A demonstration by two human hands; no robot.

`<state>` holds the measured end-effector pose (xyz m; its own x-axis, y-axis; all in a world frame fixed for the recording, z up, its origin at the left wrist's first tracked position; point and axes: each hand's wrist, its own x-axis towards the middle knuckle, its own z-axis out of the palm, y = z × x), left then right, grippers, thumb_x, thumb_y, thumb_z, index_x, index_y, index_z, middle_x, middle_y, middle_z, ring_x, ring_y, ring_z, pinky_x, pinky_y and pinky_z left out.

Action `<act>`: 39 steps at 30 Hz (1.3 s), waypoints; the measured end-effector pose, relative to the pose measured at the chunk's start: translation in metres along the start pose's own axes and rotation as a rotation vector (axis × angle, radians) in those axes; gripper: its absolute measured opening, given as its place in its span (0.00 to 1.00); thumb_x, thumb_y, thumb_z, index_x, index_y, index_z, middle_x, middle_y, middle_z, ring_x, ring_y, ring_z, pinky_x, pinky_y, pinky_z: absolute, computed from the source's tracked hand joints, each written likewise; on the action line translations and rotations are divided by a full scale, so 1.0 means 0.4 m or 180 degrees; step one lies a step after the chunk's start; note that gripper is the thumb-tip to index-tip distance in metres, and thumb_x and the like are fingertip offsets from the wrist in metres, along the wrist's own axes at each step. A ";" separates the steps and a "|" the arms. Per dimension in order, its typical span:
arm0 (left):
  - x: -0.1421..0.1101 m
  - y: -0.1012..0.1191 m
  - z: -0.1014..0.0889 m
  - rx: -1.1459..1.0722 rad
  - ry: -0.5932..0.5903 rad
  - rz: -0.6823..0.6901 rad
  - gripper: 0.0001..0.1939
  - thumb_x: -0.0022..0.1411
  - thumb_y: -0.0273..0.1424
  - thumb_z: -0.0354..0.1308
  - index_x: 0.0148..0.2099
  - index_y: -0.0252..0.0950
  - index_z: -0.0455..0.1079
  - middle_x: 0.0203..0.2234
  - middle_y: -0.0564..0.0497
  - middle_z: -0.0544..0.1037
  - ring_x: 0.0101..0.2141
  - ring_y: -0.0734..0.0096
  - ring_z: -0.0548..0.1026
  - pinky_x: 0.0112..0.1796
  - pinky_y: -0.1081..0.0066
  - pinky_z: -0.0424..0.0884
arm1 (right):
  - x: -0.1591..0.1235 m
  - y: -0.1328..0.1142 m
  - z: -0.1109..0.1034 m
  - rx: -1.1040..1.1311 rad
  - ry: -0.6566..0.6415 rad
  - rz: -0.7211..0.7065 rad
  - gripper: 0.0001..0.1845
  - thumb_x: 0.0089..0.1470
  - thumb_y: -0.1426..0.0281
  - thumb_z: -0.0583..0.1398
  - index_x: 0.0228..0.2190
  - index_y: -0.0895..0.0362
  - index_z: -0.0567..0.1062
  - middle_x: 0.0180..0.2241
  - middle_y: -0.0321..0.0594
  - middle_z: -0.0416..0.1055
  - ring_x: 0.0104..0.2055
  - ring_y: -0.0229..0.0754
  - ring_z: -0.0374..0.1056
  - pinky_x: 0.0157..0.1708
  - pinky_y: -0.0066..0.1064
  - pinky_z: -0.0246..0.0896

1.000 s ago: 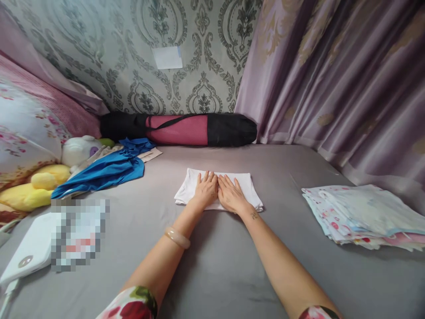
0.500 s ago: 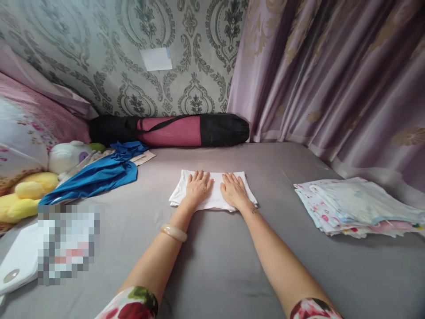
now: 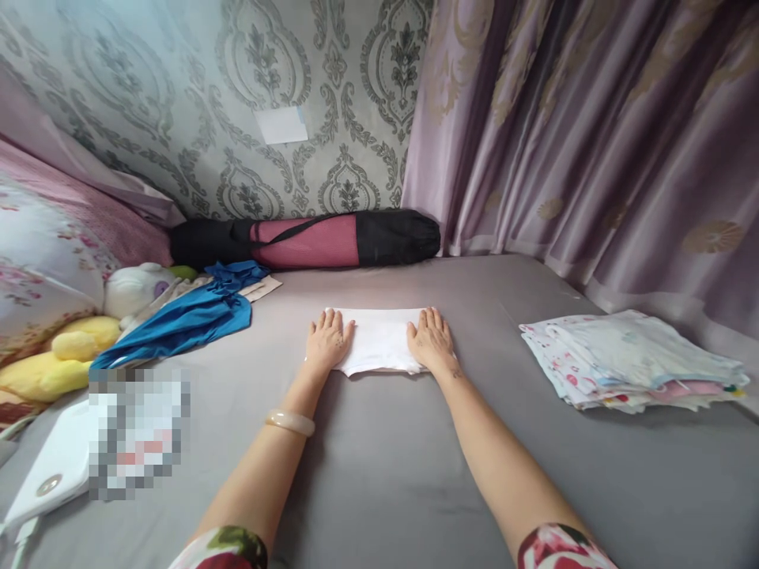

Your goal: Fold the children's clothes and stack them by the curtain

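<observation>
A folded white cloth [image 3: 379,340] lies flat on the grey bed sheet [image 3: 391,466] in the middle of the view. My left hand [image 3: 327,340] rests palm down on its left end, fingers stretched out. My right hand [image 3: 432,340] lies flat on its right end, fingers also spread. A pale bangle [image 3: 289,421] circles my left wrist. Both hands hold nothing.
A stack of folded printed cloths [image 3: 632,359] sits at the right. A pink and black rolled mat bag [image 3: 308,239] lies against the patterned wall. Blue fabric [image 3: 183,320], plush toys [image 3: 71,348] and floral pillows [image 3: 41,261] crowd the left. A white device [image 3: 50,466] lies at the near left. Purple curtains [image 3: 593,134] hang at the right.
My two hands slid apart from the middle of the white cloth out to its left and right ends, pressing it flat. The view shifted slightly.
</observation>
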<state>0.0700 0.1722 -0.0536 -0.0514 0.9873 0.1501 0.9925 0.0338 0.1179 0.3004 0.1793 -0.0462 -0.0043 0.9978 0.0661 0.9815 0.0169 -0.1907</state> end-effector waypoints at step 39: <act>-0.047 0.006 -0.031 -0.0261 0.0056 0.0132 0.23 0.70 0.40 0.40 0.57 0.34 0.65 0.63 0.37 0.61 0.63 0.51 0.57 0.59 0.46 0.54 | 0.004 -0.058 -0.029 -0.0080 -0.0293 -0.0422 0.34 0.65 0.61 0.38 0.65 0.69 0.53 0.68 0.50 0.44 0.70 0.48 0.35 0.67 0.45 0.28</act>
<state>0.0720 0.1517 -0.0440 -0.0131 0.9847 0.1735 0.9814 -0.0206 0.1909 0.2797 0.1797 -0.0303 -0.1505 0.9886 -0.0012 0.9757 0.1483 -0.1616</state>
